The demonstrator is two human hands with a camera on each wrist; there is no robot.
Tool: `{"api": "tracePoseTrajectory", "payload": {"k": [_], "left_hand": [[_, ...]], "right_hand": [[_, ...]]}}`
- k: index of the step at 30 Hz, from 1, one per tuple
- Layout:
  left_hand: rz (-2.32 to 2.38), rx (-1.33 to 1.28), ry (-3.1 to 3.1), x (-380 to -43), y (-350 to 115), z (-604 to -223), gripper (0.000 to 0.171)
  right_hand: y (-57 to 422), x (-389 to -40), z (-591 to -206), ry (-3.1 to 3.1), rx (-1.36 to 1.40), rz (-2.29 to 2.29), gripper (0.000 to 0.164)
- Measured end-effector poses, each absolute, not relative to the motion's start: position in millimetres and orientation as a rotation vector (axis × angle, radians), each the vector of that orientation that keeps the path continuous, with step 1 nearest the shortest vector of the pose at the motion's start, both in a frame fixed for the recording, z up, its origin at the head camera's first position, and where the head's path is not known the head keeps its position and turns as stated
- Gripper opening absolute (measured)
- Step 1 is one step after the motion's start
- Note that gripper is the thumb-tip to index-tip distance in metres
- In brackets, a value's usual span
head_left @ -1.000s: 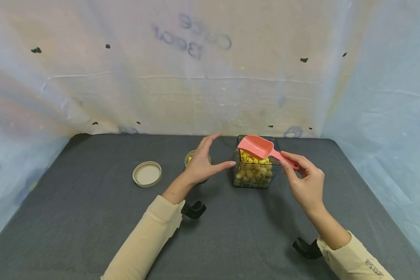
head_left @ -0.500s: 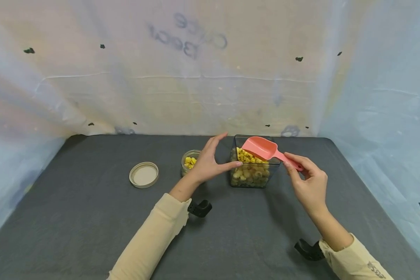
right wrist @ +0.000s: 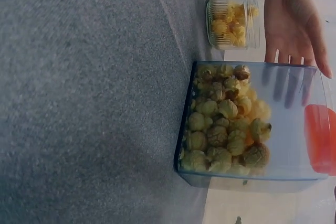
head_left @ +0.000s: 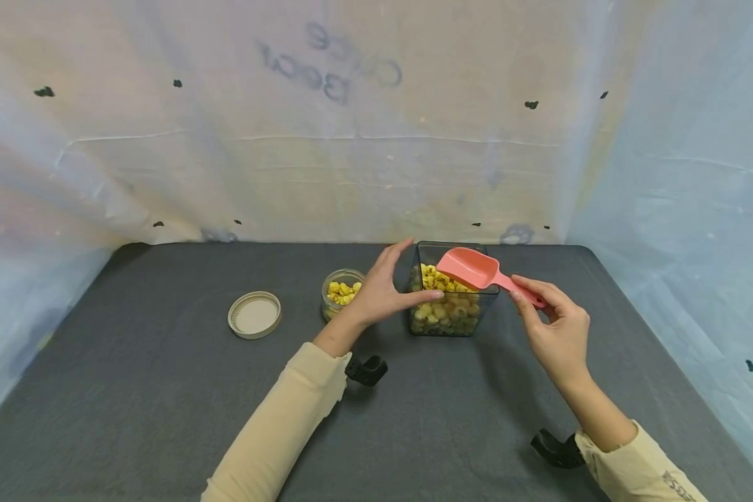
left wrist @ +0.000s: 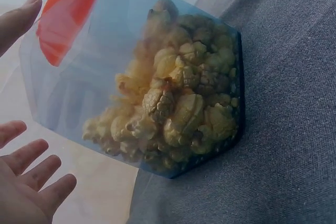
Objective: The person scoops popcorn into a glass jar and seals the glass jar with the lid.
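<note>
A clear, dark-tinted square container (head_left: pixel 445 317) partly filled with yellow popcorn (left wrist: pixel 178 103) stands on the table. My right hand (head_left: pixel 555 328) pinches the handle of a pink scoop (head_left: pixel 470 268), whose bowl is held tilted over the container's mouth. No popcorn can be made out in the scoop. My left hand (head_left: pixel 383 293) is beside the container's left side, fingers extended and thumb spread apart near its front rim. Whether it touches the wall is unclear. Behind that hand stands a glass jar (right wrist: pixel 233 23) with some popcorn in it, partly hidden in the head view.
A round jar lid (head_left: pixel 254 315) lies on the dark grey table (head_left: pixel 163 404), left of the jar. Pale plastic sheeting (head_left: pixel 376 188) rises behind the table and along both sides. A black mount (head_left: pixel 367 371) sits at my left wrist.
My left hand has moved right, from in front of the jar to beside the container, uncovering more of the jar. The scoop has shifted slightly right relative to the container.
</note>
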State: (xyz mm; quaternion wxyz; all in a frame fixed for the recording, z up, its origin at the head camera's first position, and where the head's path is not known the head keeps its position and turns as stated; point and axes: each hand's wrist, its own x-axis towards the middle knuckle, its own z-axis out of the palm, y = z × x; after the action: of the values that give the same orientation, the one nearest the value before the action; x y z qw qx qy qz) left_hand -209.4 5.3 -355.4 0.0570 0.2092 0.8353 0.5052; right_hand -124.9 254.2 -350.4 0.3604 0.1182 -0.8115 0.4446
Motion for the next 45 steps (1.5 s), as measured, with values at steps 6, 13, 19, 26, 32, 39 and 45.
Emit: {"api": "tracePoseTrajectory", "payload": {"k": [6,13,19,26,32,39,45], "left_hand": [[1.512,0.645,2.498,-213,9,-355,0.098],[1.566,0.704,2.378,-217,13,-358,0.096],[1.675,0.721,2.285,-220,17,-363,0.095],[1.716,0.719,2.270,-222,19,-366,0.093],[1.741,0.732,2.250,-222,21,-366,0.092],[1.743,0.722,2.260,-222,21,-366,0.092],[1.724,0.711,2.267,-222,22,-366,0.093]], "right_hand": [[257,-126,-352,-2.098,0.300,1.118,0.026],[261,-127,-350,-2.114,0.356,1.038,0.026],[265,-128,-344,-2.171,0.407,0.885,0.027],[269,-130,-336,-2.240,0.453,0.745,0.028],[270,-129,-324,-2.317,0.498,0.647,0.029],[267,-130,-310,-2.419,0.521,0.565,0.023],[263,-130,-303,-2.508,0.491,0.558,0.018]]}}
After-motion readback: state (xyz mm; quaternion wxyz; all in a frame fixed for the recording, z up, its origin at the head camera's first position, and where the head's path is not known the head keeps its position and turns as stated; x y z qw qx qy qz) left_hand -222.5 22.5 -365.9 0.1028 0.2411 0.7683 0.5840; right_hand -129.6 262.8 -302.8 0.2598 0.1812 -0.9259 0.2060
